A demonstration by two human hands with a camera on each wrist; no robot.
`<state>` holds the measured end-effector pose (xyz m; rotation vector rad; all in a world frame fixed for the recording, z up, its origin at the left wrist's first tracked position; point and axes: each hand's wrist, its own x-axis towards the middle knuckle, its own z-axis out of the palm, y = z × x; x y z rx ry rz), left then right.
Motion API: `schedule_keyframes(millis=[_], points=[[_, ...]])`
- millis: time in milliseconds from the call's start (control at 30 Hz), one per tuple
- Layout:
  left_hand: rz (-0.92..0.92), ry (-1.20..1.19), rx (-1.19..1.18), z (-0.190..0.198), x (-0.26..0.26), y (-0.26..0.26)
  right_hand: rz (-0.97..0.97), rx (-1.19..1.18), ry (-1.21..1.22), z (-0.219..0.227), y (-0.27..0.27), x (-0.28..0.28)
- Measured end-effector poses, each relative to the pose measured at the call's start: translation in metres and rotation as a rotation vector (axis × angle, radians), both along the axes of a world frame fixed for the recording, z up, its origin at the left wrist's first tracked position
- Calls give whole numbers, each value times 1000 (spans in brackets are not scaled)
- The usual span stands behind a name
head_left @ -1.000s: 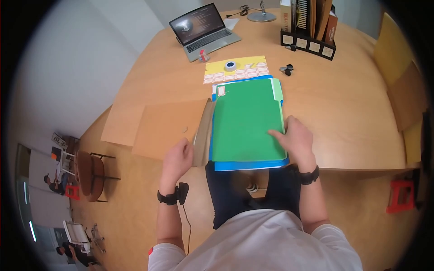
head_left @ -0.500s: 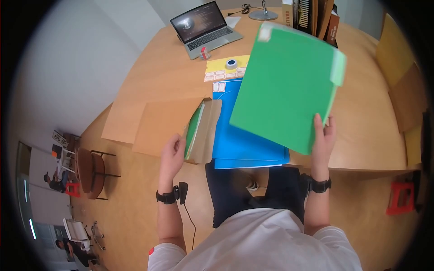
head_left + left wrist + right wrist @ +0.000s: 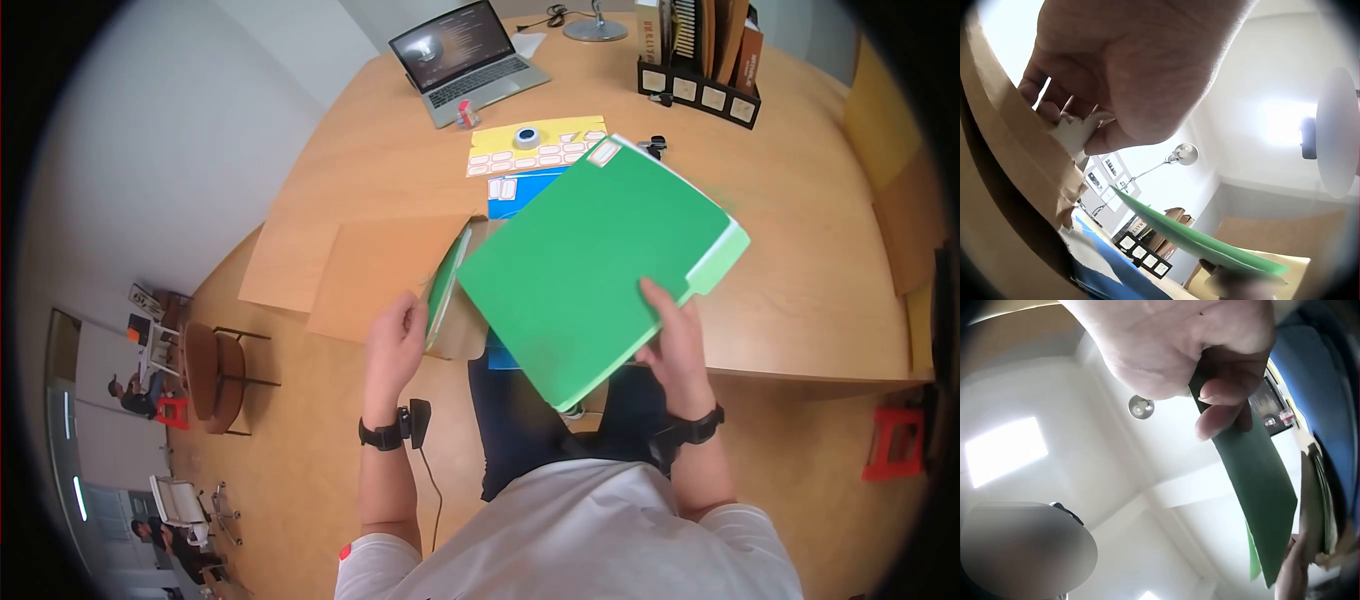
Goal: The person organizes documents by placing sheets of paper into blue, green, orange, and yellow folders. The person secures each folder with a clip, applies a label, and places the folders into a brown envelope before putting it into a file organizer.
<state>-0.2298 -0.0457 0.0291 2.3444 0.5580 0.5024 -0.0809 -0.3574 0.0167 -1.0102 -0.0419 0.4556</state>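
Observation:
A green file folder point(image 3: 590, 265) with a white label and a pale side tab is tilted over the desk in my right hand point(image 3: 680, 350). My thumb lies on its front and the fingers go behind it; in the right wrist view they curl round the folder's edge point(image 3: 1254, 494). My left hand point(image 3: 396, 340) pinches the mouth edge of a brown paper envelope point(image 3: 375, 270), holding it apart. Green and white sheets point(image 3: 445, 290) show inside that mouth. Beneath the held folder lies a blue folder point(image 3: 512, 195), mostly hidden. The green folder's lower left corner is close beside the envelope's mouth.
A yellow sheet with labels point(image 3: 490, 160) bears a white tape roll point(image 3: 526, 137). Behind are a laptop point(image 3: 480, 85), a small red-topped item point(image 3: 467, 114), a lamp base point(image 3: 595, 30) and a black book rack point(image 3: 700, 93). Black clips point(image 3: 653, 147) lie near the rack.
My right hand has lifted the green folder off the blue one, swung it up to the right, then tilted it left toward the envelope. The envelope's mouth has opened, showing its contents.

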Motion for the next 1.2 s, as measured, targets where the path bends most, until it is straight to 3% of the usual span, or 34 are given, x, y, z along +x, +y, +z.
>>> schedule_keyframes(millis=[333,367,633,1033,1200], points=[[-58,4,-103,-3,-2,-1,165,-48,-10,-8,48,-22],[-65,9,-102,-4,-2,-1,240,-38,-92,-15,50,-22],[-126,56,-127,-4,-2,1,446,159,162,-18,83,-56],[-134,104,-215,-2,-2,1,289,215,234,-21,91,-71],[-166,119,-195,-4,1,-2,391,217,229,-52,116,-87]])
